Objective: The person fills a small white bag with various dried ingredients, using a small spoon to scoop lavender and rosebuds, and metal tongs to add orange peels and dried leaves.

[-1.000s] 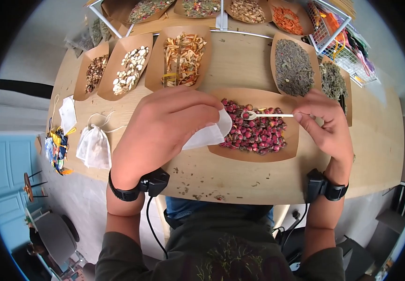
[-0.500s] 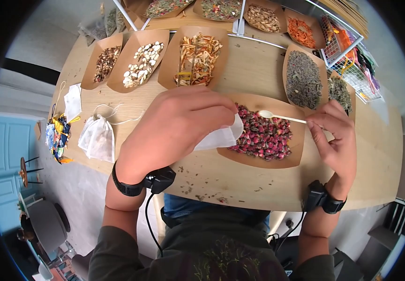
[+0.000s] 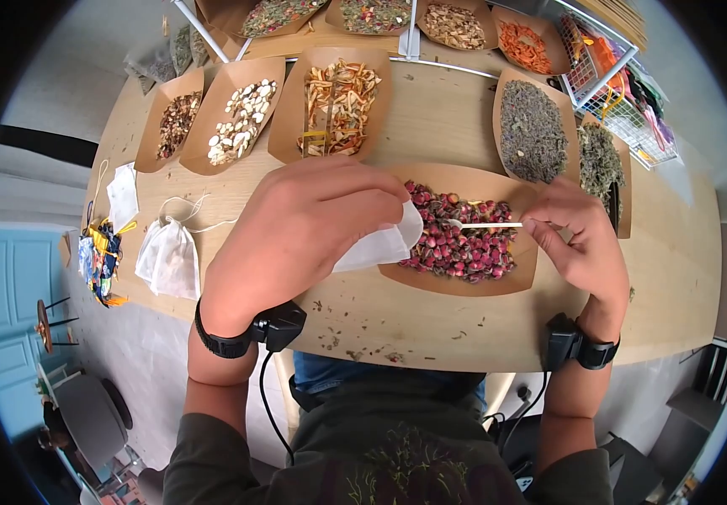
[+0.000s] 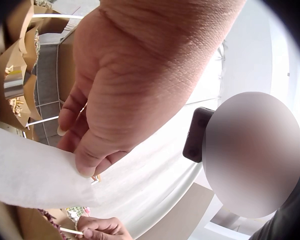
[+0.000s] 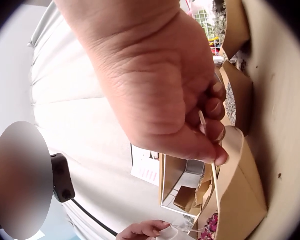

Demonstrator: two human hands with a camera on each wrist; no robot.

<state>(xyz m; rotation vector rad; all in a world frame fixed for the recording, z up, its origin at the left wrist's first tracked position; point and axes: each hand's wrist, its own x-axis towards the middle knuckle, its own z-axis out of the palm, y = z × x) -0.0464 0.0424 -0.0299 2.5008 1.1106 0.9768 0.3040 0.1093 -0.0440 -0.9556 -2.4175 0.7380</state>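
Observation:
My left hand [image 3: 296, 223] pinches a small white cloth bag [image 3: 376, 250] at the left end of a brown paper tray [image 3: 525, 271]. Dried rosebuds [image 3: 464, 257] fill that tray. In the left wrist view, thumb and fingers grip the edge of the bag [image 4: 35, 170], whose inside is hidden. Between thumb and forefinger, my right hand [image 3: 581, 240] holds a small spoon by its thin pale handle [image 3: 490, 225]. The spoon's tip is among the rosebuds, with most of its bowl hidden. In the right wrist view the handle [image 5: 214, 185] slants down toward the buds.
Behind stand trays of orange-brown dried slices [image 3: 347, 93] with tongs, white slices [image 3: 241, 122], brown bits [image 3: 177, 126] and grey-purple dried flowers [image 3: 533, 130]. A filled white drawstring bag [image 3: 167, 257] lies left, near patterned pouches [image 3: 101, 261]. A wire basket [image 3: 624, 109] stands back right.
The spoon's bowl, in plain sight over the rosebuds half a second ago, has gone down among them with my right hand. My left hand keeps hold of the bag. The head view has shifted slightly.

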